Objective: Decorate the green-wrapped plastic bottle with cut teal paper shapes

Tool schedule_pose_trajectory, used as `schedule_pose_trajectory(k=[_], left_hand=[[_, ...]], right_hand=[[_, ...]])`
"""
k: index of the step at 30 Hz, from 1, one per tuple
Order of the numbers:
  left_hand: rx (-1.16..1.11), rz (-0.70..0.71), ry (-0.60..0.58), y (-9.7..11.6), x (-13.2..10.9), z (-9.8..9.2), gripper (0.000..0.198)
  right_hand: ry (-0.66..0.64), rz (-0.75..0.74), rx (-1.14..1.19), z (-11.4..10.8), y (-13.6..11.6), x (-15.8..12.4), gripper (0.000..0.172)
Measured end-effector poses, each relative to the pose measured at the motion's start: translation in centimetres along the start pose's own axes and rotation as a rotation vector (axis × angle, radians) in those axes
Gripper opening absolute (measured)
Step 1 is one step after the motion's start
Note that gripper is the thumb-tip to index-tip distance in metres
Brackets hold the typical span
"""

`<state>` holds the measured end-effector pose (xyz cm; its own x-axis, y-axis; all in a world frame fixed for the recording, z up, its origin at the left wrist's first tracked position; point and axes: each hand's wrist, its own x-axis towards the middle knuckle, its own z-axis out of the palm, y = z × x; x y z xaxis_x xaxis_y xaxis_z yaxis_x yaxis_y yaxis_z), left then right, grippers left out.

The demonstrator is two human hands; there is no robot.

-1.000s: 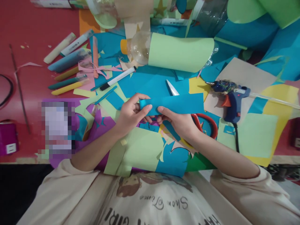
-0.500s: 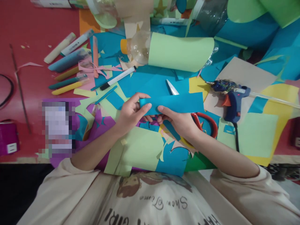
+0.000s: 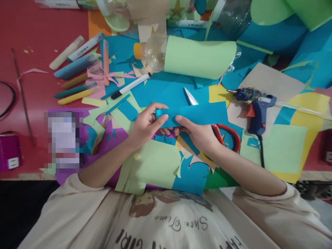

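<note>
A blue paper strip (image 3: 202, 113) stretches sideways between my hands, its left end slightly curled. My left hand (image 3: 148, 121) pinches that left end, thumb on top and fingers underneath. With the thumb pressing the lower edge, my right hand (image 3: 198, 135) grips the strip near its middle; its other fingers are mostly hidden below. Under the strip and my right hand lie scissors (image 3: 234, 136) with red and yellow handles, their blade tip (image 3: 190, 96) showing beyond the strip's far edge.
Beyond my hands lies a plastic bottle (image 3: 155, 52) wrapped in green paper. A blue glue gun (image 3: 259, 114) rests at right on paper sheets. Several markers (image 3: 75, 74) lie at left above a blurred phone (image 3: 64, 141). Green paper (image 3: 155, 164) and scraps cover the near side.
The strip's right end has shifted slightly to the right and tilted a little. Both hands keep their hold, nearly in place.
</note>
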<state>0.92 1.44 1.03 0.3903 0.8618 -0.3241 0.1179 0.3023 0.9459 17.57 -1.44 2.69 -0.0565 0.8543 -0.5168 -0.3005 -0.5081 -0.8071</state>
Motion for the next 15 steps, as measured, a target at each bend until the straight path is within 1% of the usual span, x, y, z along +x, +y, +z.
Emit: schedule_pose_trajectory(k=[3, 9, 15], left_hand=[[0.015, -0.008, 0.002, 0.21, -0.06, 0.07, 0.026], [-0.016, 0.021, 0.025, 0.29, -0.02, 0.04, 0.029], [-0.072, 0.061, 0.117, 0.29, 0.28, -0.11, 0.029]], right_hand=[[0.004, -0.019, 0.02, -0.03, 0.06, 0.13, 0.031], [0.022, -0.018, 0.046, -0.33, 0.44, 0.27, 0.031], [0.06, -0.044, 0.035, -0.46, 0.52, 0.25, 0.033]])
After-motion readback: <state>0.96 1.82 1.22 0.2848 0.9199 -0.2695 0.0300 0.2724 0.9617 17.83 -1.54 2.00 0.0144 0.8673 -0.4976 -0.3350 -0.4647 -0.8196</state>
